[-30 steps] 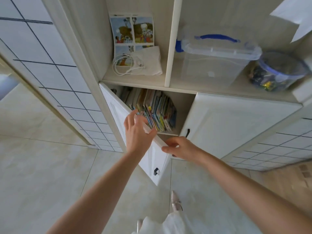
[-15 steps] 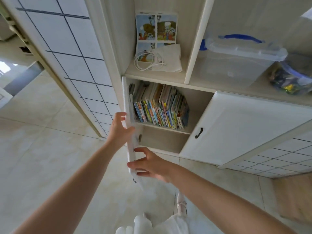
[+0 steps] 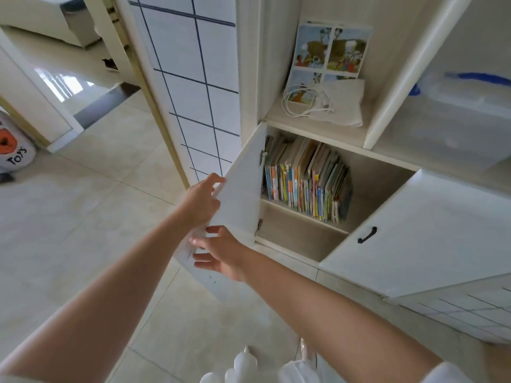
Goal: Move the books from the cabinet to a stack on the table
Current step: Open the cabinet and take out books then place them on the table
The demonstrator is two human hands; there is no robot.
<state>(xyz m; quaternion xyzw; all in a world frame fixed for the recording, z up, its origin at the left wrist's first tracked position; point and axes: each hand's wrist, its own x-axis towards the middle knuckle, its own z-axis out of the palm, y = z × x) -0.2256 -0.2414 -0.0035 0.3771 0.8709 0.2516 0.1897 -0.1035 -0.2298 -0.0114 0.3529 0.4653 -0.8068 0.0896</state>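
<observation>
Books (image 3: 307,183) sitting upright in a tight row on the upper shelf of the lower-left compartment of the cabinet (image 3: 318,136), spines out, row leaning a bit at the right end, lots of thin colourful kids' titles, too small to read. Head view only, so all from above & looking down. Left door (image 3: 243,186) swung wide open to the left, inner face toward cam, two hinges visible along its edge. Left hand (image 3: 200,201) behind the door's free edge, fingers curled round that edge w/ thumb tip poking up at the top, so gripping the door. Right hand (image 3: 221,254) lower down on the same door, fingers straight & spread, flat against/near the inner face, not wrapped round anything; can't tell for sure if palm actually touches. Neither hand on the books, both well apart from them. Right door (image 3: 431,230) shut, black handle (image 3: 367,235) near its left side. Open shelf above the books: picture book (image 3: 329,49) propped against the back wall, folded white cloth (image 3: 344,102) in front of it w/ a coiled white cable (image 3: 300,102) on top/beside. Next bay right: clear plastic box (image 3: 456,117) w/ blue handle, partly cut off by frame edge. Tiled floor (image 3: 83,230) below, white bin marked TOYS (image 3: 15,150) far left. Bottom of frame: bit of white clothing & a shoe tip.
</observation>
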